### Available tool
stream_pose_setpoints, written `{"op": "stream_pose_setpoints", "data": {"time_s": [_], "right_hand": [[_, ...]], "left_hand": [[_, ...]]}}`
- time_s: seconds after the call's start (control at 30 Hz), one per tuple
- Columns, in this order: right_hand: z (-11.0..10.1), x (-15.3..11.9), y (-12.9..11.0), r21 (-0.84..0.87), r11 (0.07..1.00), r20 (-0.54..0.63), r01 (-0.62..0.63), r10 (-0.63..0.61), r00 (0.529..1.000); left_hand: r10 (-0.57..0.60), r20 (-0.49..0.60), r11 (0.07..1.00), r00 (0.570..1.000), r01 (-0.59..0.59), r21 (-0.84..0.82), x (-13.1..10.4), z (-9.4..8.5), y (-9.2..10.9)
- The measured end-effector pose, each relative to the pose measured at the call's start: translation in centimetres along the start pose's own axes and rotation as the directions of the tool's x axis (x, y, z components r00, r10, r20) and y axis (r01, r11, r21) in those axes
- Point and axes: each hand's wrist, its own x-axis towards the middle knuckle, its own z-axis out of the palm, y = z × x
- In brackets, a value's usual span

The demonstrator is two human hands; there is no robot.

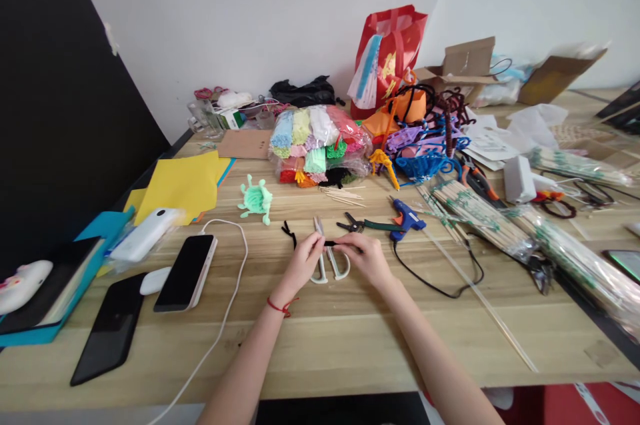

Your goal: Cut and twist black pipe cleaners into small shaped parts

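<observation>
Between my two hands runs a short black fuzzy strip (330,244). My left hand (306,257) pinches its left end, and a black tail (288,230) sticks out beyond the fingers, above the table. My right hand (365,257) grips the other end with thumb and fingers. Under and between the hands lie white-handled scissors (320,272), blades pointing away and partly covered by the strip. Green-handled pliers (383,226) rest just beyond my right hand, touching or close to a blue glue gun (409,217). A mint-green fuzzy piece (257,199) lies beyond my left hand.
Bagged colourful fuzzy stems (317,142) and a red bag (390,58) stand at the back. Phones (187,273) and a white cable (235,292) lie left, beside yellow sheets (180,185). Wrapped wooden sticks (483,218), orange-handled pliers (480,182) and the glue gun's cord lie right.
</observation>
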Motion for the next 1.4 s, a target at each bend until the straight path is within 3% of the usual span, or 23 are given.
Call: {"op": "stream_pose_setpoints", "data": {"time_s": [0.3, 0.53, 1.2, 1.3, 1.4], "right_hand": [[0.2, -0.2, 0.2, -0.039, 0.997, 0.014, 0.061, -0.060, 0.998], [0.0, -0.3, 0.3, -0.061, 0.992, 0.004, 0.107, -0.107, 0.994], [0.1, -0.4, -0.2, -0.096, 0.993, 0.057, 0.071, -0.066, 0.996], [0.2, -0.3, -0.3, -0.100, 0.992, 0.087, 0.083, -0.075, 0.993], [0.1, -0.2, -0.2, -0.102, 0.990, 0.070, 0.094, -0.087, 0.994]], "left_hand": [[0.041, -0.004, 0.999, 0.999, -0.041, 0.035, -0.2, -0.3, 0.5], [-0.007, 0.051, 0.997, 0.999, 0.010, -0.072, 0.1, -0.7, 0.9], [0.028, 0.011, 1.000, 1.000, -0.028, -0.009, 0.2, -0.6, 1.0], [-0.025, 0.020, 0.997, 0.999, 0.027, -0.078, 0.1, -0.9, 1.3], [-0.055, -0.019, 0.928, 0.998, 0.044, -0.371, 0.1, -2.2, 1.6]]}}
